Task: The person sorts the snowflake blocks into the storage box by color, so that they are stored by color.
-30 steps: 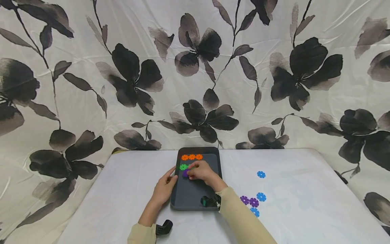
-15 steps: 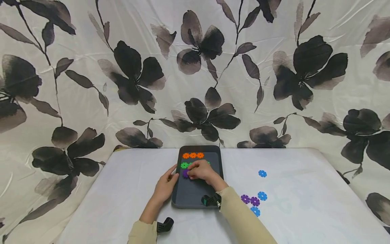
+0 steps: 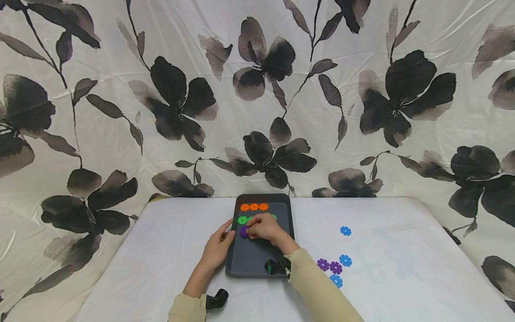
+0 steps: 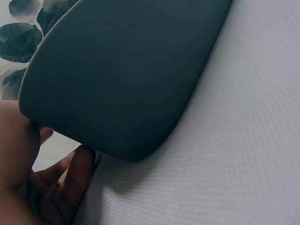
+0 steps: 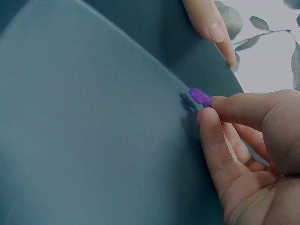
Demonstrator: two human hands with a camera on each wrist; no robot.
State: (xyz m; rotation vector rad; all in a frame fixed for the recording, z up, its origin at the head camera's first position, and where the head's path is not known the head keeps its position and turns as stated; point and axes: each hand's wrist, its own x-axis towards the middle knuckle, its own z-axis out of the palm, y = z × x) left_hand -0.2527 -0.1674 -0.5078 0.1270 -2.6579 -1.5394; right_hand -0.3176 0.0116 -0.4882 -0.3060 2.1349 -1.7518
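My right hand point(image 3: 264, 227) pinches a purple flower-shaped disc point(image 3: 243, 231) between thumb and fingertips, inside the dark grey tray point(image 3: 249, 264). In the right wrist view the purple disc point(image 5: 200, 97) is tilted, its shadow falling on the tray floor point(image 5: 103, 117) beside it. My left hand point(image 3: 216, 249) holds the tray's left side, thumb at the rim; the left wrist view shows curled fingers point(image 4: 75, 178) against the tray's outer wall point(image 4: 117, 79). Orange discs point(image 3: 254, 207) form a row at the tray's far end. Green discs point(image 3: 242, 220) lie below them, partly hidden by my right hand.
On the white tabletop, right of the tray, lie two purple discs point(image 3: 329, 266) and three blue discs point(image 3: 345, 260), one of them farther back. A flower-patterned cloth point(image 3: 265, 89) hangs behind the table. My right forearm point(image 3: 318, 281) crosses the tray's near right corner.
The purple disc in my right hand has shifted slightly toward me and left, away from the green row. My left hand stays at the tray's side.
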